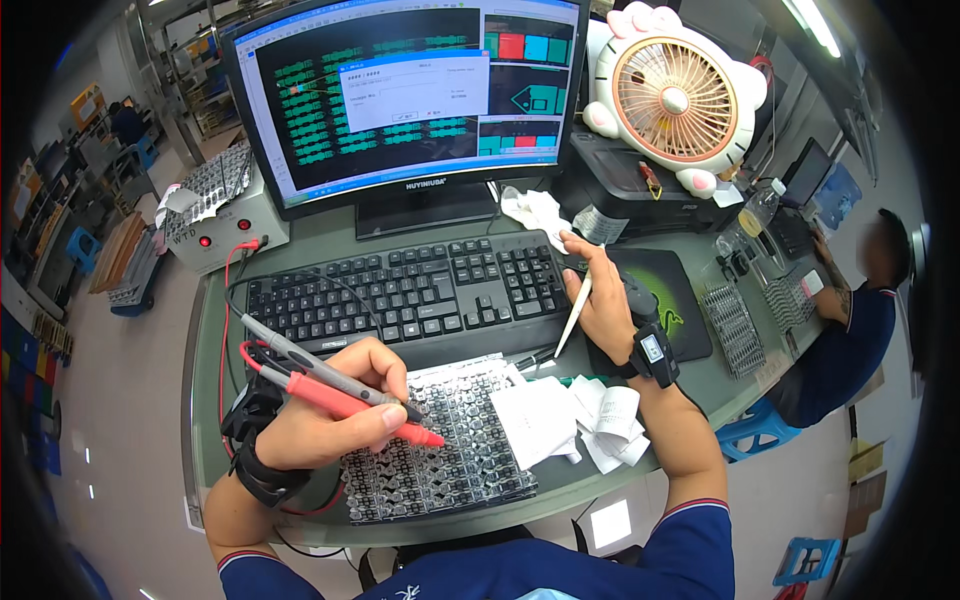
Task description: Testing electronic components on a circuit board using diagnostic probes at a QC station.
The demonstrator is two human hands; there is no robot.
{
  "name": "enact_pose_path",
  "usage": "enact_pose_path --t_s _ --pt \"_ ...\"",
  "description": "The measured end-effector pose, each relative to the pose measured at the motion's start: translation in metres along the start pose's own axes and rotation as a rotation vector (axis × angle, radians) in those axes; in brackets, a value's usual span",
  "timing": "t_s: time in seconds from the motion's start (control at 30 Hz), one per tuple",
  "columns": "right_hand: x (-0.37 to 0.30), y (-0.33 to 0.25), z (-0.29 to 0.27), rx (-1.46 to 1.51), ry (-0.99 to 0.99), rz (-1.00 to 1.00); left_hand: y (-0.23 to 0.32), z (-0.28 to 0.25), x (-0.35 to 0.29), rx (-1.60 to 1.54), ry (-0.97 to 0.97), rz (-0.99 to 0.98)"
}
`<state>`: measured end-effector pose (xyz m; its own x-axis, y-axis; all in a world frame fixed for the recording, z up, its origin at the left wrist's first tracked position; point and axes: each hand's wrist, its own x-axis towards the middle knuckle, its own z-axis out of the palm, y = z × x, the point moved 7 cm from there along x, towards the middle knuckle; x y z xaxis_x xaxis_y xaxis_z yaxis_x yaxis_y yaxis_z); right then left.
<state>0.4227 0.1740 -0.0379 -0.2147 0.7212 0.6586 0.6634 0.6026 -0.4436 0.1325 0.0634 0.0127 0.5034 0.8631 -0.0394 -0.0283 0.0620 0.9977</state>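
Observation:
My left hand [325,425] is closed round two test probes, a red probe [340,398] and a grey probe [285,348]. Their tips point down to the right over a panel of small circuit boards [445,465]; whether they touch it I cannot tell. At the right end of the black keyboard [415,292], my right hand [606,312] has a slim white pointed stick [573,318] between its fingers. Its forefinger reaches over the number pad. A dark mouse [637,294] is partly hidden beside that hand. Black devices are strapped to both wrists.
White paper slips [535,420] overlap the panel's right side. Behind the keyboard stands a monitor [400,110] with a dialog box. A tester box [225,230] with red leads is at left; a fan [675,100] sits on a printer [640,185]. A co-worker [860,330] sits at right.

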Motion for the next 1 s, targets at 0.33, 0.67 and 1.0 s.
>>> enact_pose_path --t_s 0.33,0.67,1.0 --pt "0.004 -0.001 -0.007 0.035 0.021 0.002 0.003 0.003 0.000 -0.018 -0.018 0.017" --pt "0.011 -0.022 0.014 0.154 -0.203 -0.106 0.003 0.002 0.000 -0.007 -0.001 0.019" --pt "0.020 -0.029 0.028 -0.048 -0.264 -0.137 0.002 0.003 0.000 -0.008 -0.021 0.008"
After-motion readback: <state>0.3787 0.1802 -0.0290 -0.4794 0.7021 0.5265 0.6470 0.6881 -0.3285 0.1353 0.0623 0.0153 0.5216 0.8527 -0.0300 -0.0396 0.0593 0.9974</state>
